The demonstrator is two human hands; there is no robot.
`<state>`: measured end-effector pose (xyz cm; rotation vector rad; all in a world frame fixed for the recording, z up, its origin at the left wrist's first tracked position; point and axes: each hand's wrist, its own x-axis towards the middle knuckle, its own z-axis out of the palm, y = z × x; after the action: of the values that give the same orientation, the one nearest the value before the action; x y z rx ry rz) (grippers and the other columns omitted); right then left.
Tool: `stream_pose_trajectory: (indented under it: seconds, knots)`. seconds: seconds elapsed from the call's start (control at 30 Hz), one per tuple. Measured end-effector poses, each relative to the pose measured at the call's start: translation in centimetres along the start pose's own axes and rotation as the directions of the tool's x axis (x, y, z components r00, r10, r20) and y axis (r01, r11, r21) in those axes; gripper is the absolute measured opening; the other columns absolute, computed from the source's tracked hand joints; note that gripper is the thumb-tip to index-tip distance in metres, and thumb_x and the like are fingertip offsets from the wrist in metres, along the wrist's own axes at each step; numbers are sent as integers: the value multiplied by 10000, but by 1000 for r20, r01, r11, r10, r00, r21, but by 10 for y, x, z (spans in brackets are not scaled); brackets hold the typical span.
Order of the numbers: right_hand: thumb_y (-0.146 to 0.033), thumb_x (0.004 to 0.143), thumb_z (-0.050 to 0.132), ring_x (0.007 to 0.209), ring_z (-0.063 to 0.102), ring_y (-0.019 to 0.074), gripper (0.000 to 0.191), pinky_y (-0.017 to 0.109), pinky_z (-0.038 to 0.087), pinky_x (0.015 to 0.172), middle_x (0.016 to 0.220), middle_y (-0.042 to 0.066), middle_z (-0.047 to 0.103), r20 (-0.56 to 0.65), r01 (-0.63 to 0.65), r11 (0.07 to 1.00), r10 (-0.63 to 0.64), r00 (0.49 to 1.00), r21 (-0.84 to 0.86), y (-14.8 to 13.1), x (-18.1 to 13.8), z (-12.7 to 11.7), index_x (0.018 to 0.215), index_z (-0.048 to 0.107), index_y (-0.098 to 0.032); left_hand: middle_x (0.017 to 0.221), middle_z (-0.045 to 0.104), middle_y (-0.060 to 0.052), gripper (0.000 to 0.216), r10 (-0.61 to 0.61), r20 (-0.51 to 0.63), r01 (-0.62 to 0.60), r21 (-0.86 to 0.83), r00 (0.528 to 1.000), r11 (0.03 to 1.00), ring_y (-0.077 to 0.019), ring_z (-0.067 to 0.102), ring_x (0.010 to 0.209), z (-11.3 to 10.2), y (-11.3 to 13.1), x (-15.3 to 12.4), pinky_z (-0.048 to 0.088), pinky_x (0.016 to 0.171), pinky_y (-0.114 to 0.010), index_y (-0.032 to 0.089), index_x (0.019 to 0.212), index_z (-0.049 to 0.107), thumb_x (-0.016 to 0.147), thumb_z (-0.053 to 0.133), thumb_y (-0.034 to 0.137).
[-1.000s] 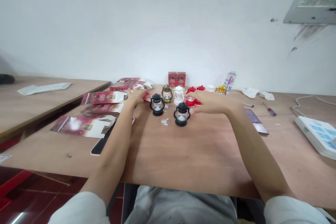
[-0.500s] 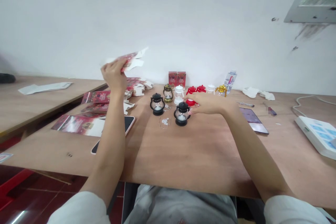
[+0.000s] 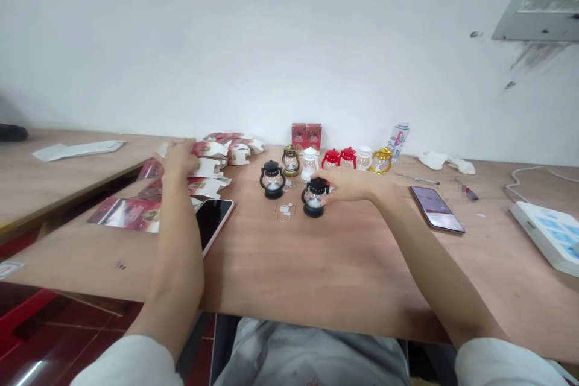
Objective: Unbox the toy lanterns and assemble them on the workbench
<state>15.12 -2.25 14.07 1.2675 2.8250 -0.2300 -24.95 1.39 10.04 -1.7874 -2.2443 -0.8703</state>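
Observation:
My right hand [image 3: 346, 186] has its fingers closed around the upper side of a black miniature lantern [image 3: 313, 208], which stands upright on the table. Left of it, untouched, is another black lantern [image 3: 272, 184]. At the left, my left hand [image 3: 178, 158] is over the red and white printed cartons, its fingers closed on the end of an unfolded carton [image 3: 210, 149]. More unfolded cartons [image 3: 131, 212] lie flat beneath and in front of that hand. Between the two black lanterns, small white pieces and thin wire handles [image 3: 284, 210] rest on the table.
Behind stand bronze [image 3: 290, 161], white [image 3: 310, 163], red [image 3: 347, 157] and gold [image 3: 382, 160] lanterns, two upright red boxes [image 3: 306, 137] and a bottle [image 3: 398, 140]. Phones lie left [image 3: 215, 220] and right [image 3: 436, 208]. A white device [image 3: 547, 235] sits far right.
My left hand has come down and left with the carton, from raised in the air onto the carton pile. My right hand has closed further around the black lantern, which stays in place.

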Motion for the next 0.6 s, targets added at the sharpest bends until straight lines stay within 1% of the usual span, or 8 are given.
stream_pose_trajectory:
  seconds: [0.1, 0.23, 0.33, 0.43, 0.5, 0.53, 0.57, 0.6]
  knots:
    - [-271, 767, 646, 1028, 589, 272, 500, 318, 449, 793, 1153, 131, 618, -40, 16, 1000, -17, 999, -20, 0, 3, 2, 1237, 498, -187, 1329, 482, -56, 666, -113, -60, 116, 49, 992, 992, -329, 295, 1293, -3, 10, -3, 163, 961, -640, 233, 1262, 464, 601, 495, 167]
    - [-273, 772, 632, 968, 596, 265, 428, 314, 441, 744, 1097, 131, 630, -68, 36, 999, -36, 997, -5, 2, 9, 6, 1170, 510, -175, 1286, 513, -99, 606, -129, -67, 132, 47, 989, 990, -338, 392, 1254, -5, 24, -6, 147, 985, -659, 185, 1236, 513, 632, 467, 161]
    - [-246, 771, 619, 919, 596, 252, 324, 300, 430, 704, 1045, 132, 636, -125, 56, 998, -56, 991, 2, 5, 12, 8, 1072, 532, -163, 1271, 524, -114, 590, -97, -163, 101, 19, 982, 995, -341, 416, 1244, -14, 38, -4, 200, 1000, -634, 164, 1257, 503, 670, 454, 159]
    - [-262, 789, 590, 875, 588, 219, 215, 288, 422, 714, 983, 104, 642, -230, 97, 993, -79, 970, 66, 13, 10, 3, 980, 552, -172, 1275, 544, -80, 540, -13, -293, -6, -65, 956, 998, -311, 449, 1225, -33, 65, -1, 262, 1020, -576, 185, 1253, 513, 720, 431, 163]
    - [-310, 819, 550, 845, 581, 198, 189, 294, 423, 730, 942, 77, 646, -330, 128, 977, -65, 942, 173, 21, 6, -3, 957, 558, -181, 1273, 561, -38, 516, 78, -375, -133, -122, 924, 984, -257, 473, 1207, -46, 92, -4, 293, 1049, -493, 205, 1237, 526, 733, 423, 154]
    - [-333, 838, 521, 837, 579, 189, 195, 300, 426, 738, 937, 66, 646, -392, 156, 957, -49, 919, 245, 25, 3, -6, 961, 557, -186, 1271, 564, -25, 515, 148, -407, -224, -144, 901, 964, -222, 482, 1196, -51, 107, -7, 308, 1061, -431, 203, 1226, 534, 727, 422, 140]
    - [-354, 854, 498, 836, 577, 181, 208, 306, 430, 747, 942, 59, 644, -458, 198, 925, -30, 889, 324, 30, 1, -10, 967, 554, -190, 1284, 554, -14, 529, 250, -411, -337, -156, 877, 928, -195, 468, 1210, -55, 123, -12, 305, 1075, -373, 205, 1228, 530, 714, 436, 130]
    - [-374, 862, 484, 839, 576, 173, 222, 310, 435, 756, 953, 54, 640, -524, 253, 881, -7, 851, 399, 34, 0, -13, 972, 547, -192, 1305, 537, -4, 546, 379, -363, -459, -164, 851, 873, -185, 442, 1234, -56, 139, -18, 290, 1089, -340, 216, 1241, 518, 704, 464, 133]
